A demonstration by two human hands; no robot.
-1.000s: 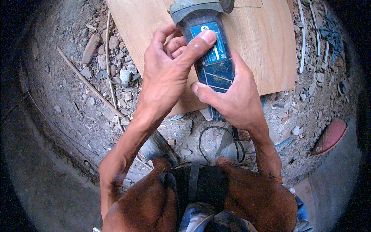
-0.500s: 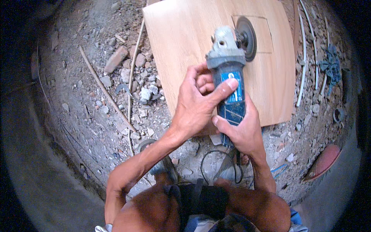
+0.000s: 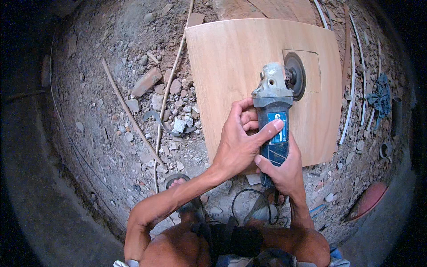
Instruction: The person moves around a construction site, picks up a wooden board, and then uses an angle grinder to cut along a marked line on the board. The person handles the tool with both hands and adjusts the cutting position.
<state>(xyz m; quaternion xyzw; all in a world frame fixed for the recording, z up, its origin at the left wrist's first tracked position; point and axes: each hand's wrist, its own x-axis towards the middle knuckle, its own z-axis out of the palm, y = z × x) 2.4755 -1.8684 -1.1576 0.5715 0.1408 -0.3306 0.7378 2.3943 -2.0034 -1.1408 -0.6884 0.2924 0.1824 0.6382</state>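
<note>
While both hands, left hand (image 3: 240, 142) and right hand (image 3: 284, 171), clench the blue angle grinder (image 3: 275, 120) for control, its disc (image 3: 295, 76) meets the plywood board (image 3: 231, 75) at one o'clock, along the marked rectangle.

Bare board (image 3: 231, 66) left of grinder (image 3: 275, 111) open; rubble (image 3: 164, 102) crowds ground at left.

This was a rough building site, worked at ground level: a wooden board (image 3: 262, 84) lay flat on bare dirt, broken bricks and stone rubble (image 3: 164, 107) scattered just left of it, thin sticks and pale strips (image 3: 356, 102) along its right edge
</note>
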